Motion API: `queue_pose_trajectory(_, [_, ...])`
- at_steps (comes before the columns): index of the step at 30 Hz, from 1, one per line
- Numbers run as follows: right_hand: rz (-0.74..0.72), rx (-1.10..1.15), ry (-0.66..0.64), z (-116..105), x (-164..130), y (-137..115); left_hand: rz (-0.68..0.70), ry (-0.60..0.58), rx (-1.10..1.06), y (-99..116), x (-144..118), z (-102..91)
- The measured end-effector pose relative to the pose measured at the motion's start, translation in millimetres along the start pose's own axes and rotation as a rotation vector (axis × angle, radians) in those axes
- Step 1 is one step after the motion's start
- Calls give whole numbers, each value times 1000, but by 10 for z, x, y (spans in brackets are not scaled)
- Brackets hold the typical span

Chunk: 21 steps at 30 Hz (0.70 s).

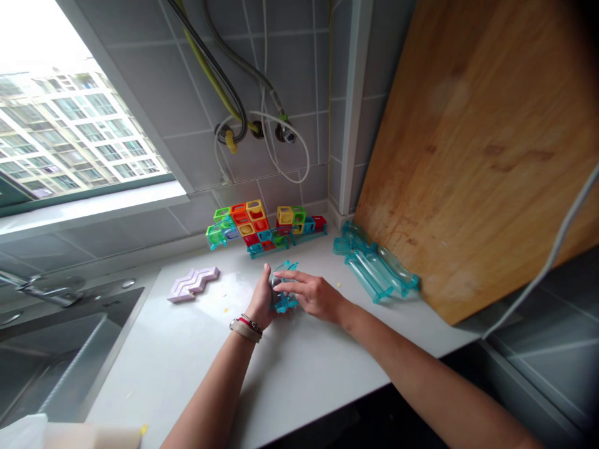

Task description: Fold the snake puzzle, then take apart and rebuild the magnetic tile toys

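Left hand (261, 299) has its fingers curled around a clear teal plastic piece (284, 304), thumb pointing up, so that one's pretty much closed on it. Right hand (321, 300) comes in from the other side with two fingers stretched out across the same piece; its thumb is hidden, so I can't tell if it's pinching or just touching. The piece sits between both hands, near the middle of the white counter (187, 368).

Ok, left to right: far left is a metal sink (119, 318) with a chrome faucet (63, 292), and above that a window (79, 125) looking out on a building. Next, a couple of lilac zigzag blocks (194, 285) lying flat, side by side. Behind the hands, close to the tiled wall, stands a bunch of colorful see-through cubes (256, 226), red, orange, yellow, green and blue, with teal bits along the bottom. Some hoses (234, 103) hang above them. Right of the hands there's a pile of more teal plastic parts (377, 271), just beside a big wooden board (477, 156) leaning up at the far right.
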State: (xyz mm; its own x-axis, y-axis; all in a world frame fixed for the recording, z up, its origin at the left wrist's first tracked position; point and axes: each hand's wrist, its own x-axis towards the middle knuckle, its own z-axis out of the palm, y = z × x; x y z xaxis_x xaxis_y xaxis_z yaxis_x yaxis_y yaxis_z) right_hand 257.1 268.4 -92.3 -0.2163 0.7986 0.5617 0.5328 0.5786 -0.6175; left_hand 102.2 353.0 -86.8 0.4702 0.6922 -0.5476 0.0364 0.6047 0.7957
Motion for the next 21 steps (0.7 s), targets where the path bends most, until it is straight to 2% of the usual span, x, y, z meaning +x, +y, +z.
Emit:
queue_pose_trajectory(8, [51,-73,-10,35,-9,-6,27,47,111,-59,27,-11])
queue_pose_trajectory(11, [16,-58,-23,15,1,-32,41,-1,76,-67,37,-1])
queue_pose_trajectory(13, [18,-35,42,12,10,-40,116,-57,5,-59,31,23])
queue_pose_trajectory(15, [110,21,203,18,25,-26,231,-86,-71,-41,18,51])
queue_pose_trajectory(18, [387,188,440,32,53,35,357,-89,-99,-17,-2,76])
queue_pose_trajectory(21, [591,367,447,36,76,93,390,-120,-73,-23,-6,77])
